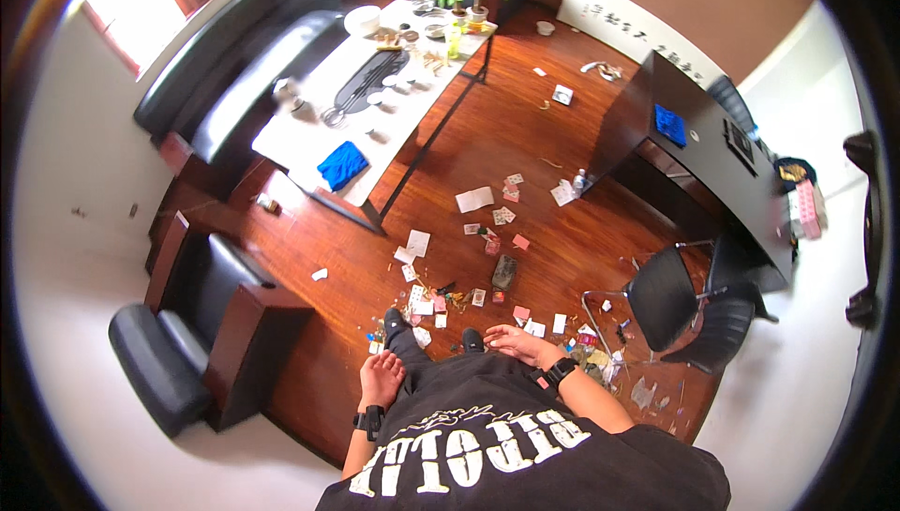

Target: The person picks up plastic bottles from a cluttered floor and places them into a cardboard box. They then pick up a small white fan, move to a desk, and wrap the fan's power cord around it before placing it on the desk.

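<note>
My left hand (382, 376) hangs beside my left thigh, palm up, with loosely curled fingers and nothing in it. In front of my waist is my right hand (517, 342), its fingers apart and empty. Both wrists wear black bands. On the wooden floor before my shoes lie scattered playing cards (504, 216), an open paper booklet (474, 199), white paper sheets (418, 243) and a dark grey block (504, 272). More litter (598, 360), with crumpled plastic and wrappers, lies to the right of my right hand.
A long white table (309, 135) ahead left holds a folded blue cloth (343, 166), cups, a black tray and potted plants. Black chairs (661, 296) and a dark desk (710, 152) with another blue cloth (670, 125) stand right. At left are a black armchair (239, 265) and sofa (246, 68).
</note>
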Tool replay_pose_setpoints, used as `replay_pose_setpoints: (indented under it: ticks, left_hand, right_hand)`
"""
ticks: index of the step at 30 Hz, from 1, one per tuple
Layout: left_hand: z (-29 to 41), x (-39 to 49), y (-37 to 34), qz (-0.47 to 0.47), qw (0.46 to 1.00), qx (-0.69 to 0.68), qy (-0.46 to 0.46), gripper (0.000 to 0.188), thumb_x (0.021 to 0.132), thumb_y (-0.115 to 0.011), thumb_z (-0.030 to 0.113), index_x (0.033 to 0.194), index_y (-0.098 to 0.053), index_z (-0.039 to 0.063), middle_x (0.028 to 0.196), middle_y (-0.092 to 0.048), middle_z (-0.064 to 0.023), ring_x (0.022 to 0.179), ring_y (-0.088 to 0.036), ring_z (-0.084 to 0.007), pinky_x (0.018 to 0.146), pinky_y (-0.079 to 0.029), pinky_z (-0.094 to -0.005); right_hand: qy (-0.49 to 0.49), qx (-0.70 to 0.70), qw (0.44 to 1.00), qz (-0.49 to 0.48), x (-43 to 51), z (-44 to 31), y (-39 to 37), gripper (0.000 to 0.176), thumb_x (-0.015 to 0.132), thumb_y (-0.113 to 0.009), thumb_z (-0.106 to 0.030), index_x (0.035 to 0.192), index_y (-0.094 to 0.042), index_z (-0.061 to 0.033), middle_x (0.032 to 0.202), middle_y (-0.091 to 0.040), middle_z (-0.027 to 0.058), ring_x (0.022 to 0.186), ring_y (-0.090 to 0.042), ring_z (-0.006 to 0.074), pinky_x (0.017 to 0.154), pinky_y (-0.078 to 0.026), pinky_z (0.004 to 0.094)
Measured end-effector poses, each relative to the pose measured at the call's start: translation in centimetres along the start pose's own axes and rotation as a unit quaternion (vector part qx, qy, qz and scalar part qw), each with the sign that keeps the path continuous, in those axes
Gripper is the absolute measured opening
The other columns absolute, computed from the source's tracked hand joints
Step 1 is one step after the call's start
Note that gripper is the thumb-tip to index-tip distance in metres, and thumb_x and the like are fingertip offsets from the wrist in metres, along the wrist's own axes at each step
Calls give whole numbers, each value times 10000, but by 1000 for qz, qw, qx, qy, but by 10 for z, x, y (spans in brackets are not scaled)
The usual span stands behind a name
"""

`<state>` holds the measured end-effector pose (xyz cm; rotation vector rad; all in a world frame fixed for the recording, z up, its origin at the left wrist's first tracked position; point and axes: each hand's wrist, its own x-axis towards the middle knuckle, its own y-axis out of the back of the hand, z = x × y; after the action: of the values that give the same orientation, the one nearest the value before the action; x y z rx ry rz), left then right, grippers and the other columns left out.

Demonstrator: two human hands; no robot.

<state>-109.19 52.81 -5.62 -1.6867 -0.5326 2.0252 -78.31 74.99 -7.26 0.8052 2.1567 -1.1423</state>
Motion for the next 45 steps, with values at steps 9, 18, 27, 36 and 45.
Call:
replay_pose_setpoints:
  ticks: [9,18,27,36,45]
  left_hand:
    - [138,63,-67,-59,988,130,65,197,899,-523,273,983,-571,101,852,-615,-26,797,-591,-218,736,-488,-370]
    - [190,94,-83,-67,970,188,137,204,893,-521,276,958,-589,95,849,-619,-23,808,-590,-219,773,-480,-372]
    - [192,155,-168,-63,963,225,133,184,899,-500,241,951,-602,97,876,-624,-28,828,-588,-211,765,-473,-371]
    - [133,207,-320,-82,958,257,97,174,898,-520,254,953,-611,116,877,-632,-7,837,-600,-191,789,-476,-364]
    - [111,261,-422,-92,962,241,89,169,884,-539,235,941,-609,92,870,-629,-23,830,-602,-198,783,-485,-355]
  right_hand:
    - [98,-41,992,68,27,18,-76,576,876,-646,-100,1411,-444,-42,1432,-454,91,1358,-382,209,1142,-254,342]
    - [82,49,927,362,7,56,-91,352,897,-591,-136,1233,-579,-30,1163,-624,83,1065,-595,183,911,-475,322]
    - [293,569,731,237,6,-37,-33,235,937,-476,-193,1001,-596,0,1014,-670,116,979,-642,261,909,-512,427]
    - [292,627,716,94,46,-175,45,190,903,-537,-147,1003,-583,7,1020,-654,146,975,-633,284,901,-518,428]
    - [269,642,716,51,72,-280,91,201,927,-555,-195,940,-626,-7,979,-681,124,939,-643,274,884,-516,418]
